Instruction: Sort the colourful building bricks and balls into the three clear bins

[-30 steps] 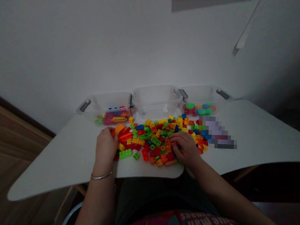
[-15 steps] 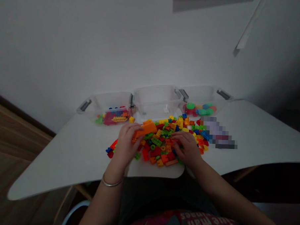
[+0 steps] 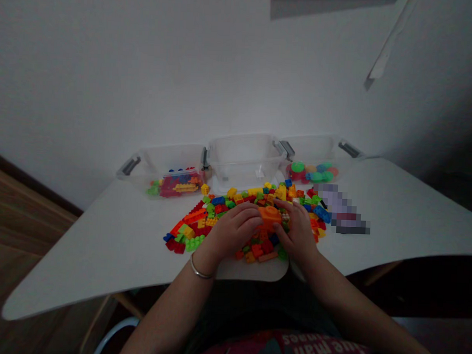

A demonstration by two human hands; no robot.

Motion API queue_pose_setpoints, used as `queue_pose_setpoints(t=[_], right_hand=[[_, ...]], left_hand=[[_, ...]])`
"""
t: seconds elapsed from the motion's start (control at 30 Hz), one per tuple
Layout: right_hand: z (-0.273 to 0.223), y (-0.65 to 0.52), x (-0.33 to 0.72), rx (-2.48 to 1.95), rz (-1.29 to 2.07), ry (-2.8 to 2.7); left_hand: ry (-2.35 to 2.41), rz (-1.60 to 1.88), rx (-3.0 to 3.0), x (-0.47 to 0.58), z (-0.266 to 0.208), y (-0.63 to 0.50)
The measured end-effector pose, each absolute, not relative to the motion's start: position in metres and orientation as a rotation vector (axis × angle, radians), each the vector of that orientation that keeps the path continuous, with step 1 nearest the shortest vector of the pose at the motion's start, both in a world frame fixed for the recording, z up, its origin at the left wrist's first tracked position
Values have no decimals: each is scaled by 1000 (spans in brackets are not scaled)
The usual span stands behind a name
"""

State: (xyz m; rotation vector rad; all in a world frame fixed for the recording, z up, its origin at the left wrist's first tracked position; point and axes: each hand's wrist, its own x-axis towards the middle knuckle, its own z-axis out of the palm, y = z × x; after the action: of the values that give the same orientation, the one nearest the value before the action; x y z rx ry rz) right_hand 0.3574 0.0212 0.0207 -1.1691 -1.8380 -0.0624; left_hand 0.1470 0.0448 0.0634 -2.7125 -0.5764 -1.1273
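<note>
The orange plastic block (image 3: 271, 216) is now brought rightward over the multicoloured plastic bricks (image 3: 211, 212), left hand (image 3: 236, 229) pinching it, right hand (image 3: 299, 232) half-open around its end, grip unclear, so both hands meet there

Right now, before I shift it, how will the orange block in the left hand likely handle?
The orange block is probably stiff: it shows no sag in the left hand. It looks like moulded plastic, so likely light for its size. Its blocky outline suggests it would slide rather than roll if pushed across the loose bricks.
</note>
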Motion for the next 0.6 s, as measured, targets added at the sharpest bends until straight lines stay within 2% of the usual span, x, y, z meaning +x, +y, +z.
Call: queue_pose_setpoints(t=[0.37, 0.6], right_hand=[[23, 22, 358, -1002, 2, -1916], [22, 29, 356, -1034, 115, -1760]], left_hand=[[-617, -1290, -2707, 139, 58, 47], [-1150, -1114, -2666, 118, 68, 54]])
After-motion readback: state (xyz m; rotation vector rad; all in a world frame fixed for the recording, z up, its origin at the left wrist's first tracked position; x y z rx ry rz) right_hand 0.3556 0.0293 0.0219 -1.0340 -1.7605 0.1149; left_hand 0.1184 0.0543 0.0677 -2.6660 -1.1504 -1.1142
